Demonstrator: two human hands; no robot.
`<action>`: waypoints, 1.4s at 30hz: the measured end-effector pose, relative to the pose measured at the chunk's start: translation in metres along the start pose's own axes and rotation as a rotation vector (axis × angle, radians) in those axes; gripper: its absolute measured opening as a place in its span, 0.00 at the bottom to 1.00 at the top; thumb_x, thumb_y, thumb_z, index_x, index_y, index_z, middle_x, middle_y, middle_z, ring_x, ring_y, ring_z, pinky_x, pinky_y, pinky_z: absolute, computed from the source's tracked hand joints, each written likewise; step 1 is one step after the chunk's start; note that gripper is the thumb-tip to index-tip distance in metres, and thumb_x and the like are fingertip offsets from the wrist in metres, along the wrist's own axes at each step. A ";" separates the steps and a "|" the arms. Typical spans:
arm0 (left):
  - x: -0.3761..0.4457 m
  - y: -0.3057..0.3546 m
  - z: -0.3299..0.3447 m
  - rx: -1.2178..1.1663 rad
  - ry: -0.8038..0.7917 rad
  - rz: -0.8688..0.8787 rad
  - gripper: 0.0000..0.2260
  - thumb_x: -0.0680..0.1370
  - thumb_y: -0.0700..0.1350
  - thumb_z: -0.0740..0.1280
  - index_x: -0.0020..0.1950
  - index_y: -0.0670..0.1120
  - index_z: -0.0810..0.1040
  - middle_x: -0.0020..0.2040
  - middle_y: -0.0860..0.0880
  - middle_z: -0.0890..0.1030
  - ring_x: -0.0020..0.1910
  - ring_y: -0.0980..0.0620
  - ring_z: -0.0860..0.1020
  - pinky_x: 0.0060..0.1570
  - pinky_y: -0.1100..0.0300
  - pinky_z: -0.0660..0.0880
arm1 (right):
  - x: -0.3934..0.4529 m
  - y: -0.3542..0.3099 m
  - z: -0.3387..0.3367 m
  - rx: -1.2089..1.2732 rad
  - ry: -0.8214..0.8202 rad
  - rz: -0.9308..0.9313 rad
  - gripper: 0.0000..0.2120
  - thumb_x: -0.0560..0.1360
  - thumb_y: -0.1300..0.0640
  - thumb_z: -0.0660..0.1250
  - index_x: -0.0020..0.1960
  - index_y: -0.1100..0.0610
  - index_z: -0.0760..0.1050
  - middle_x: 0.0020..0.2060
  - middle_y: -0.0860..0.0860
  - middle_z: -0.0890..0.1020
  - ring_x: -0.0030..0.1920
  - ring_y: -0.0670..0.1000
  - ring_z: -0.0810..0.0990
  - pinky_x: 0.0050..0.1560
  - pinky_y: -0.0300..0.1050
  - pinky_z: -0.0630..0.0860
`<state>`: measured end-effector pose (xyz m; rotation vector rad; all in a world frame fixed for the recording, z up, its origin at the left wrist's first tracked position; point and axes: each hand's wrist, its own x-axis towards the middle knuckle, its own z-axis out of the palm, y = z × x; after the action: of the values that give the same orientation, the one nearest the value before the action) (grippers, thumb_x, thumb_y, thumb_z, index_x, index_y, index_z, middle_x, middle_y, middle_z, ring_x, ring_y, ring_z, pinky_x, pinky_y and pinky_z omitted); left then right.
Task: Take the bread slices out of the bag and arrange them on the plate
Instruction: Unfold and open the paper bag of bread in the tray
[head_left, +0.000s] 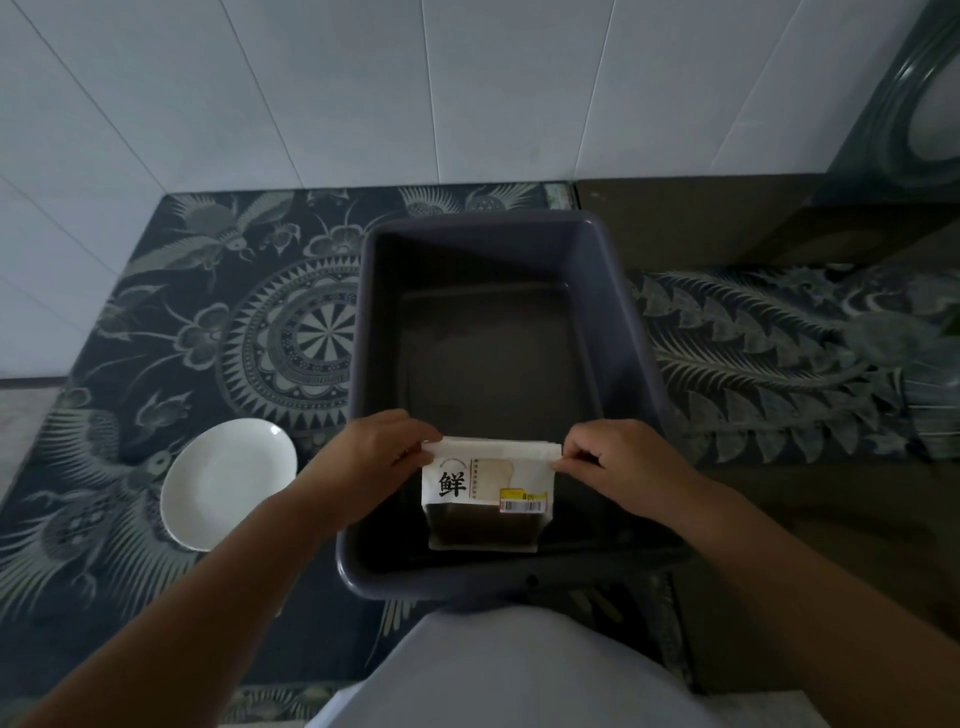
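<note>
The left hand (371, 454) and the right hand (618, 462) each pinch one end of the folded top of the bread bag (488, 488), fingertips pressed together on the paper. Below the fingers the bag stands upright inside the grey tub (631, 332), near its front wall. This looks like the opening step; no slice shows yet. Next, the fold probably needs unrolling and spreading. The white plate (228, 483) waits outside the left hand, beside the tub.

Grey plastic tub (363, 312) on patterned cloth (208, 312), white tile wall (260, 78) behind.

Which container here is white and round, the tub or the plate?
The plate, left of the grey rectangular tub, on the patterned cloth; nothing lies on it.
</note>
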<state>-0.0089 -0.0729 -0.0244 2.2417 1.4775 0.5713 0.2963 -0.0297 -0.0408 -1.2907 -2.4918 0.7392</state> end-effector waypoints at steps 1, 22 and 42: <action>-0.003 0.000 0.002 0.009 0.015 -0.008 0.09 0.75 0.38 0.72 0.55 0.43 0.83 0.44 0.52 0.78 0.39 0.54 0.78 0.40 0.63 0.75 | -0.002 -0.001 0.003 -0.003 0.015 0.003 0.10 0.73 0.45 0.67 0.41 0.50 0.77 0.34 0.43 0.78 0.33 0.41 0.76 0.34 0.40 0.75; -0.010 0.002 0.003 0.083 0.042 -0.090 0.09 0.81 0.46 0.61 0.49 0.45 0.80 0.46 0.50 0.79 0.42 0.51 0.78 0.39 0.54 0.77 | 0.005 -0.025 0.008 0.011 0.171 -0.055 0.06 0.78 0.54 0.63 0.46 0.53 0.78 0.38 0.46 0.79 0.38 0.43 0.77 0.38 0.40 0.74; 0.005 0.013 0.007 0.023 0.116 -0.039 0.07 0.78 0.41 0.68 0.55 0.45 0.81 0.45 0.45 0.83 0.44 0.46 0.80 0.42 0.47 0.79 | 0.011 -0.018 0.018 -0.140 0.226 -0.128 0.09 0.74 0.53 0.64 0.54 0.49 0.70 0.46 0.48 0.79 0.42 0.44 0.77 0.36 0.34 0.73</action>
<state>0.0066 -0.0739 -0.0226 2.2250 1.5884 0.6855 0.2701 -0.0356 -0.0465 -1.1718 -2.4485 0.3724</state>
